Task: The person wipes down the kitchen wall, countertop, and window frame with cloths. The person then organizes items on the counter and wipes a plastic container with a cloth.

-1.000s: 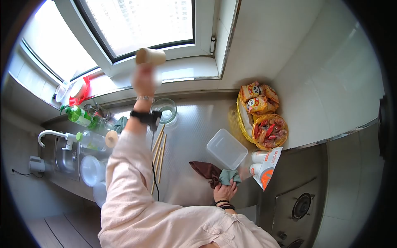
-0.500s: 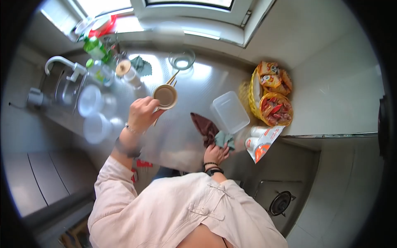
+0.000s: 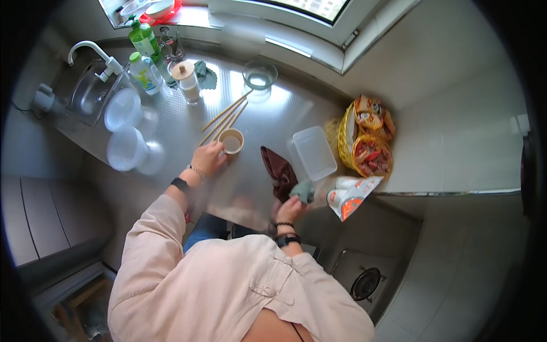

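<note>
paper cup in the left hand, green cloth at the right hand

the cup is round, thin-rimmed and tan, its mouth turned up toward the camera, near the front of a metal counter with a fine dimpled texture. the left hand grasps it at its near left side. long, slim wooden chopsticks lie just beyond it, reaching toward a wide, clear glass bowl. the green cloth is soft and bunched, touching a dark brown cloth that folds out to a point. just beside them is a rectangular, translucent plastic container with rounded corners. round, cloudy plastic bowls are well apart on the left; on the right, a woven yellow basket bears glossy snack packets, near a crinkled white and orange package.

the right hand's fingers are blurred where they meet the green cloth, so whether they clench it or only rest there is unclear. the cup's base is hidden, and it is hard to see whether it touches the metal. its inside is too dim to read. chopsticks overlap, which makes them hard to count. a pale patch by the window sill is too smeared to identify.
</note>
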A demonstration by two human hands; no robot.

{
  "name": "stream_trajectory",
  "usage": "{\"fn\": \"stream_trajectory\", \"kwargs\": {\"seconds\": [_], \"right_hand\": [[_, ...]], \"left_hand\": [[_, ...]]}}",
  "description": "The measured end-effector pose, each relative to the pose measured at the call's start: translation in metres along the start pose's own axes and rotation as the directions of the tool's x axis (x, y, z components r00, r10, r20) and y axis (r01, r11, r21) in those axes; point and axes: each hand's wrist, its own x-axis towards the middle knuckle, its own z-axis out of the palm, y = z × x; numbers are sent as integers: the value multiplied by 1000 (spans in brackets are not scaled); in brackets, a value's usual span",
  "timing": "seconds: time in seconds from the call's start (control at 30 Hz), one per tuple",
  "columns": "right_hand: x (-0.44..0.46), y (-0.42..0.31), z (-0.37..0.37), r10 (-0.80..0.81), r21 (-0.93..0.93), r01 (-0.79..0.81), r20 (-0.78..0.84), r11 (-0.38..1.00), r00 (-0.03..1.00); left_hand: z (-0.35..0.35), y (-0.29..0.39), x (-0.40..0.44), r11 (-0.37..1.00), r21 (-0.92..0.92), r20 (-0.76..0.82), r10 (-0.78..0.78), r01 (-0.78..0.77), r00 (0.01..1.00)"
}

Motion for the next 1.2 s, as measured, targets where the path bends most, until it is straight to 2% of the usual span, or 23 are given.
{"fn": "stream_trajectory", "kwargs": {"seconds": [0.03,0.1,0.17,0.2,0.23,0.3,0.33,0.4,0.43,0.5,0.57,0.63,0.7,0.77,0.83,0.87,0.9,0.97,1.0,1.03,1.1,1.17,1.2], "right_hand": [[-1,7,-6,118,239,-116,9,964,993],[3,4,-39,305,168,-306,31,937,952],[12,-27,-68,196,289,-171,-57,942,979],[15,-52,-83,154,251,-145,-17,957,988],[20,-53,-86,160,391,-157,25,907,987],[47,-143,-93,36,529,29,-111,848,993],[64,-174,-87,52,614,62,-165,787,985],[106,-213,-65,125,755,59,-185,653,975],[128,-225,-53,171,813,19,-145,582,975],[177,-239,-30,36,770,-14,-11,637,999],[217,-272,-11,-161,619,98,47,779,986],[262,-297,16,-269,589,240,-41,771,962],[318,-293,50,-300,407,381,-251,830,920],[389,-253,99,-377,212,462,-344,861,860],[436,-214,154,-498,-215,500,67,839,865],[438,-217,168,-150,-219,214,276,952,949],[438,-211,196,45,-404,113,361,908,931],[416,-215,226,-237,-526,425,387,737,891],[412,-224,244,-350,-419,529,434,737,830],[414,-231,263,-493,-241,672,518,700,699],[383,-267,260,-528,-233,686,487,690,696],[398,-252,256,-624,-195,764,471,615,623],[418,-234,253,-628,-267,781,474,565,617]], "left_hand": [[-2,1,-3,996,-88,-31,7,-10,1000],[-11,3,-12,980,-192,-61,37,-48,997],[-26,7,-26,974,-213,53,-66,76,996],[-26,3,-36,984,-172,68,-27,39,997],[-26,-7,-48,992,-129,87,8,3,996],[-23,-32,-72,995,-40,122,100,-95,987],[-20,-46,-77,993,-53,123,111,-105,986],[-8,-70,-80,976,-86,-93,192,-200,977],[-8,-72,-77,973,-98,-97,198,-207,975],[-9,-75,-67,973,-55,-44,222,-225,974],[0,-78,-69,982,-94,59,172,-166,983],[4,-82,-67,975,-76,59,213,-208,975],[6,-84,-66,975,-90,72,208,-202,975],[7,-82,-71,977,-97,82,198,-190,977],[11,-89,-67,971,-147,81,200,-187,976],[12,-90,-68,971,-146,78,204,-191,976],[13,-90,-69,971,-153,103,199,-183,974],[10,-91,-66,971,-161,134,198,-175,971],[6,-91,-64,977,-126,175,194,-173,965],[7,-88,-63,981,-95,213,187,-170,959],[12,-86,-70,979,-75,231,204,-191,951],[13,-89,-70,983,-54,243,186,-178,952],[15,-90,-71,983,-42,252,186,-181,950]]}}
